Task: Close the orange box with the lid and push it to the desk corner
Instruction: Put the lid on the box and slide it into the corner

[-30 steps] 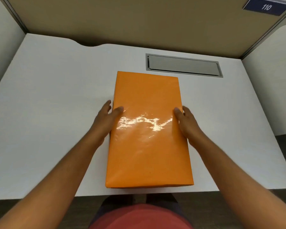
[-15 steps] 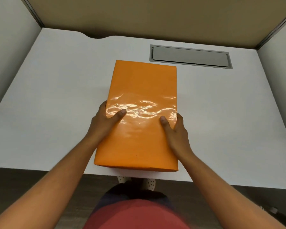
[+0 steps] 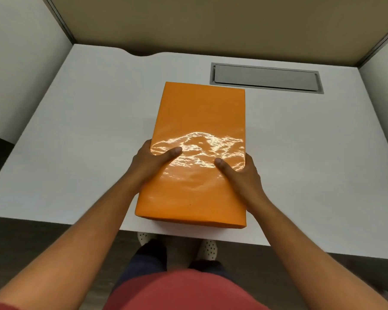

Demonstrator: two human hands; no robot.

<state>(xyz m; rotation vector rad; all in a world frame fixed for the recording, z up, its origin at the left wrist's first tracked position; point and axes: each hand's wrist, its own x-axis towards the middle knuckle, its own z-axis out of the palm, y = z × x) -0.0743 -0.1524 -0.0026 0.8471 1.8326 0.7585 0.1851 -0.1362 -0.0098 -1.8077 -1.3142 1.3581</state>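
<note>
A glossy orange box (image 3: 199,121) with its lid on lies lengthwise on the white desk (image 3: 87,135), its near end close to the desk's front edge. My left hand (image 3: 150,162) grips the box's left side, thumb on top of the lid. On the right side sits my right hand (image 3: 240,175), its thumb also pressed on the lid. The fingers of both hands are hidden behind the box's sides.
A grey cable hatch (image 3: 266,77) is set into the desk behind the box on the right. Beige and white partition walls (image 3: 211,25) enclose the desk at the back and both sides. My legs and feet show below the front edge.
The box has turned slightly, its near end swinging left. My hands have slid back along its sides toward its near half. The camera view tilted downward.
</note>
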